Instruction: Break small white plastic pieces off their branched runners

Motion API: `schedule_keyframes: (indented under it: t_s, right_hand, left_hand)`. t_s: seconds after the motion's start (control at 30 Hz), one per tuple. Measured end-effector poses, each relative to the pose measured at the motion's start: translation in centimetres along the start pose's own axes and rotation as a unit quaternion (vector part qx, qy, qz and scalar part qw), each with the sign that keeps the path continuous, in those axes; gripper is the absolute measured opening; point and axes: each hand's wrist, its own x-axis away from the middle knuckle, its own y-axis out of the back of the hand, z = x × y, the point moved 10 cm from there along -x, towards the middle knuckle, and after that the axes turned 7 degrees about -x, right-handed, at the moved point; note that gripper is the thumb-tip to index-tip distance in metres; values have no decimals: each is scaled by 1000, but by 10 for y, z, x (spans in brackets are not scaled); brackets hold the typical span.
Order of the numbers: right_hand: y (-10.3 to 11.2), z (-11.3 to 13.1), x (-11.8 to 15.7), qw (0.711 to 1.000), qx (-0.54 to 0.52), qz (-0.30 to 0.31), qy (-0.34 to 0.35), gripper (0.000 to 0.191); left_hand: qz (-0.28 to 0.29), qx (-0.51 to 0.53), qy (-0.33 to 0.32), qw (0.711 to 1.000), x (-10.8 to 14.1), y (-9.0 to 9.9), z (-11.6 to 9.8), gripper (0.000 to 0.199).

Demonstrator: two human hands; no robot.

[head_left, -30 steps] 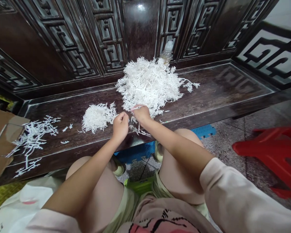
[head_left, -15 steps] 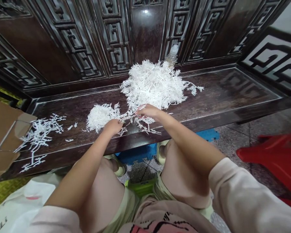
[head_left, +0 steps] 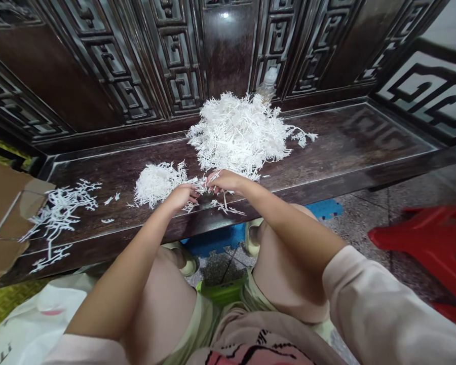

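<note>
A large heap of white branching pieces lies on the dark wooden bench. To its left is a smaller white pile. At that pile's front right, my left hand has its fingers closed around a white branching piece. My right hand, in front of the large heap, grips white branching pieces too, its fingers bent round them. The two hands are close together but apart. Below my right hand, a loose white sprig rests at the bench's front edge.
More white branches lie at the left beside a cardboard box. A clear bottle stands behind the large heap. The carved bench back rises behind. A red plastic stool is on the floor at right.
My right hand has moved slightly left and down, nearer my left hand. The fingers of my left hand have shifted and extend further right. The view has shifted slightly.
</note>
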Motion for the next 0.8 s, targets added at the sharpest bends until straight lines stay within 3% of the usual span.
schedule_keyframes:
  t_s: [0.13,0.27,0.4,0.6,0.8]
  right_hand:
    - [-3,3,3,1000,10,4,3,3]
    - [-12,6,8,999,13,33,-3,3]
    - [-9,7,9,1000,1,19,0,7]
    - [0,9,9,1000,18,-5,-10,16]
    - [-8,6,9,996,-83,39,-21,13]
  left_hand:
    - [17,89,-27,996,12,-3,-17,17]
    - [-10,89,-82,993,14,3,-31,19]
    - [30,93,-128,987,13,-2,-38,21]
    - [53,43,-192,979,18,-2,-50,25]
    - [42,11,-214,976,19,2,-54,27]
